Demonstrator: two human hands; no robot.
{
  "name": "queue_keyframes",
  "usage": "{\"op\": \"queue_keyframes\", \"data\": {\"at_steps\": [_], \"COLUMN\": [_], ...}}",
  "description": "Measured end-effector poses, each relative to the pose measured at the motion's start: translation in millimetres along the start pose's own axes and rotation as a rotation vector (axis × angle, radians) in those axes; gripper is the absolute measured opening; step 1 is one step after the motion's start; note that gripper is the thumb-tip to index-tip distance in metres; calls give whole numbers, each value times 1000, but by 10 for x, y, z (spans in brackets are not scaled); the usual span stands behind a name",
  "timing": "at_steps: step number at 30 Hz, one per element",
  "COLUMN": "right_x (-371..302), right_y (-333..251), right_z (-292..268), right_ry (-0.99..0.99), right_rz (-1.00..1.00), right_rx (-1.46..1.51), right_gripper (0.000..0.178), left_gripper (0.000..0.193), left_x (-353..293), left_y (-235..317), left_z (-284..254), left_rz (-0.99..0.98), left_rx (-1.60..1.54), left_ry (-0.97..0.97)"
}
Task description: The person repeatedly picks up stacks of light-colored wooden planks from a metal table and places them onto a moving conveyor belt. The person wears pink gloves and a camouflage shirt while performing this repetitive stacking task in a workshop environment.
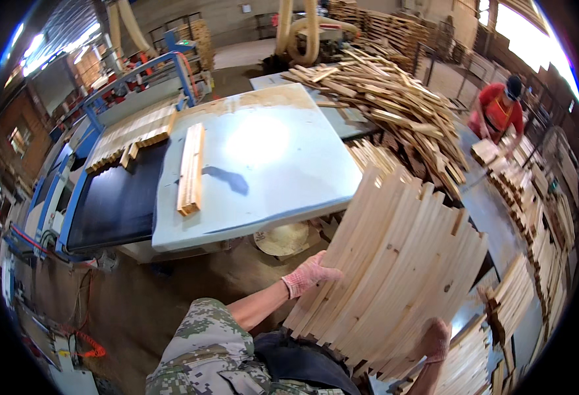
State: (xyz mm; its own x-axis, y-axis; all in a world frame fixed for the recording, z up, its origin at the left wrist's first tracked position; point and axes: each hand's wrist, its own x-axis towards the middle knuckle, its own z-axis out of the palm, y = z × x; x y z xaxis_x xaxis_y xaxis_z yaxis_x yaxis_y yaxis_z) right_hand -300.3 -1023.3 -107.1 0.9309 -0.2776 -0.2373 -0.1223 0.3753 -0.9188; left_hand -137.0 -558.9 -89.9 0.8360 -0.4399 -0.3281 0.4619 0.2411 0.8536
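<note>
At the near right of the scene, a bundle of pale wooden strips is held tilted between two hands in pinkish gloves, its strips side by side and their far ends uneven. The left hand has its grip on the bundle's left edge, with the thumb lying over the upper face. The right hand grasps the near right edge, its fingers partly in shadow. Camouflage clothing shows at the near edge, left of the bundle.

Left of the bundle and farther off stands a pale table, bearing a narrow block of wooden strips near its left side. Just beside this table on the left is a black conveyor belt, with a row of wooden strips at its far end, beneath a blue machine frame.

Beyond the bundle rises a heap of loose wooden strips. At the far right, a co-worker in red bends toward more wooden strips, set out in long rows along the right side.
</note>
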Motion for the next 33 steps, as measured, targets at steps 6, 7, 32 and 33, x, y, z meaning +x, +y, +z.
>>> {"op": "queue_keyframes", "data": {"at_steps": [6,7,32,33], "right_x": [1285,1441,4583,4614], "right_y": [-62,-103,467,523], "right_z": [1355,1711,5557,5683], "right_ry": [-364,-369,-578,-605], "right_rz": [260,205,394,395], "right_rx": [-227,-177,-199,-195], "right_gripper": [46,48,53,53], "left_gripper": [77,75,96,97], "left_x": [-388,-450,624,512], "left_y": [601,757,3205,3033], "left_z": [-1195,-1296,-3545,-3843], "left_rz": [87,128,-307,-233], "left_rx": [-127,-152,1349,1455], "left_ry": [272,282,1247,1383]}}
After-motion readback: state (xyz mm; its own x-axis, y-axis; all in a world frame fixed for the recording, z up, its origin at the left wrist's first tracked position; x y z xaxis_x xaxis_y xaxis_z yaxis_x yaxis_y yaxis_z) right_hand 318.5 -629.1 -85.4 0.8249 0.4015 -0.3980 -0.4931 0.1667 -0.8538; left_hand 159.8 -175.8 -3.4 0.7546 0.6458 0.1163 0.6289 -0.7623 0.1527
